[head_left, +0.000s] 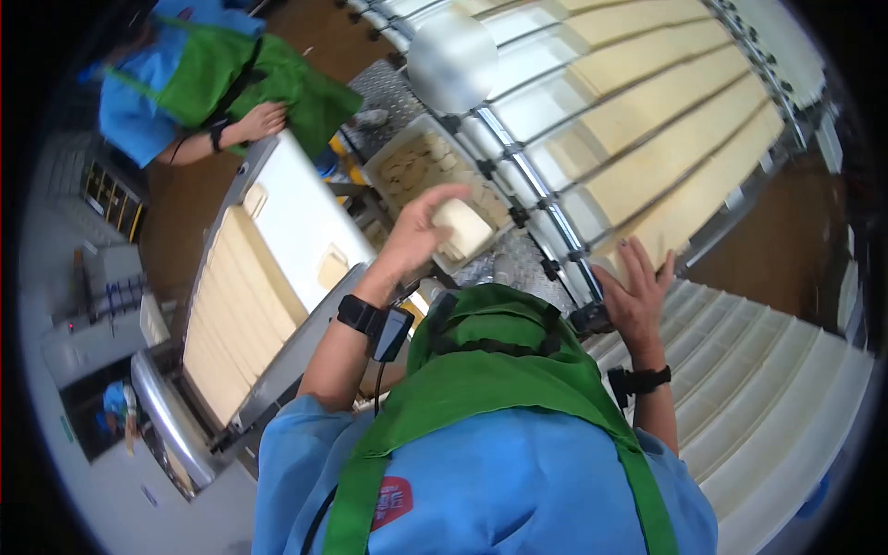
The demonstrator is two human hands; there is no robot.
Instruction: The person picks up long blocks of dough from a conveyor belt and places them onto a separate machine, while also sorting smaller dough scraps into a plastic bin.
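My left hand (416,231) is raised and closed around a pale, folded lump of dough (465,228), held above a tray of dough scraps (407,166). My right hand (636,298) is lifted with its fingers spread and holds nothing. It is at the near edge of long pale dough strips (647,120) lying on a machine with metal rods. Both wrists wear black bands. My blue shirt and green apron (481,388) fill the bottom of the view.
Another belt (242,305) with cut dough strips runs at the left. A white ribbed conveyor (768,379) lies at the lower right. A co-worker (185,83) in blue and green leans on the left machine at the top left. A white rounded cover (451,57) sits above the tray.
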